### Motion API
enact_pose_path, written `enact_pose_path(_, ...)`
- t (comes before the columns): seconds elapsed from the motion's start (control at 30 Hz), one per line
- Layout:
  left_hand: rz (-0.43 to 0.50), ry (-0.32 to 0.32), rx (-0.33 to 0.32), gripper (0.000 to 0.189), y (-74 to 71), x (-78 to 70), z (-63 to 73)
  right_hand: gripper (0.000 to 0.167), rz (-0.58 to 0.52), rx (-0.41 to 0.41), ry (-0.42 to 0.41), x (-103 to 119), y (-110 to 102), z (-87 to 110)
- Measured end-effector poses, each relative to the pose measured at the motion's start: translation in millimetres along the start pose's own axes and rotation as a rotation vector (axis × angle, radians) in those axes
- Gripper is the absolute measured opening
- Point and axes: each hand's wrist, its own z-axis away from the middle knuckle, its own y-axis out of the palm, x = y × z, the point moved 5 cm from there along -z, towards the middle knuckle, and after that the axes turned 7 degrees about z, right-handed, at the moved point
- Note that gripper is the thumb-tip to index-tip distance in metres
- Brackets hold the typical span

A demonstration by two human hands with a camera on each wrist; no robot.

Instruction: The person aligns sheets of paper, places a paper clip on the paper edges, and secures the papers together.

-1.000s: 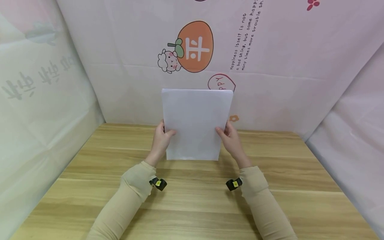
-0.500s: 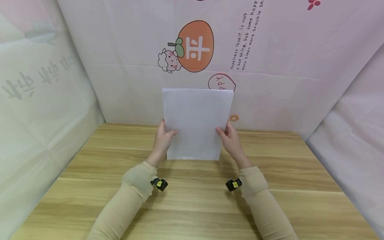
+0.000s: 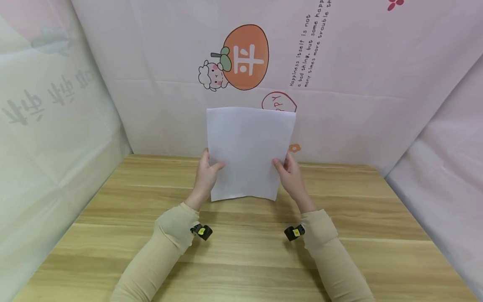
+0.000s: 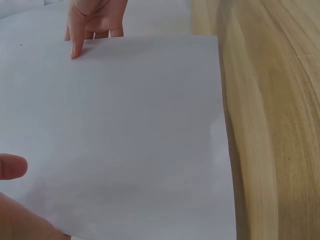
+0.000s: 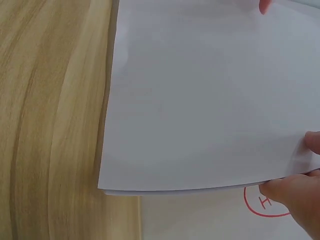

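A stack of blank white paper (image 3: 249, 147) is held up over the table near its back edge, facing me. My left hand (image 3: 205, 178) grips its left edge, thumb on the front face and fingers behind, mostly hidden. On the opposite edge my right hand (image 3: 292, 178) pinches the sheets the same way. The bottom edge bows slightly upward in the middle. In the right wrist view, layered sheet edges of the stack (image 5: 210, 125) show beside the right hand (image 5: 295, 195). The left wrist view shows the paper (image 4: 135, 130) spanning from the left thumb to the right hand (image 4: 97, 17).
The wooden table (image 3: 241, 260) stretches below the hands. Behind it hangs a pink-white printed cloth (image 3: 351, 126) with an orange fruit drawing. White cloth walls (image 3: 49, 138) stand at both sides. Each wrist wears a small black camera (image 3: 205, 231).
The paper has gone from flat to slightly curved, its top edge rising a little and its bottom edge bowing up. My left hand has shifted slightly right; both hands keep their grip.
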Motion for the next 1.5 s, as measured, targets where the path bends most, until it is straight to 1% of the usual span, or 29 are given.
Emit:
enact_pose_path(0.27,0.023,0.032,0.006,0.061,3.0,-5.4,2.7,0.043,0.005,-0.019,-0.002,2.4,-3.0,0.2)
enact_pose_path(0.4,0.022,0.044,0.005,0.059,4.4,-6.3,4.1,0.043,0.007,-0.02,-0.018,2.3,-3.6,1.3)
enact_pose_path(0.6,0.018,0.05,0.001,0.056,5.5,-5.3,6.2,0.044,0.01,-0.003,-0.047,1.4,-4.9,2.3)
enact_pose_path(0.93,0.01,0.066,-0.004,0.053,5.6,-0.3,4.6,0.046,0.008,0.02,-0.052,-1.3,-7.0,2.2)
enact_pose_path(1.17,-0.018,0.044,0.002,0.058,3.8,1.8,2.8,0.047,-0.002,0.051,-0.017,20.9,-7.0,9.4)
enact_pose_path(1.37,-0.001,0.03,-0.001,0.05,2.7,3.8,0.3,0.047,0.014,0.051,-0.012,18.1,-6.8,7.7)
enact_pose_path(1.5,0.013,0.031,-0.004,0.047,1.5,3.6,-0.3,0.048,-0.02,0.052,-0.01,3.2,-6.9,3.6)
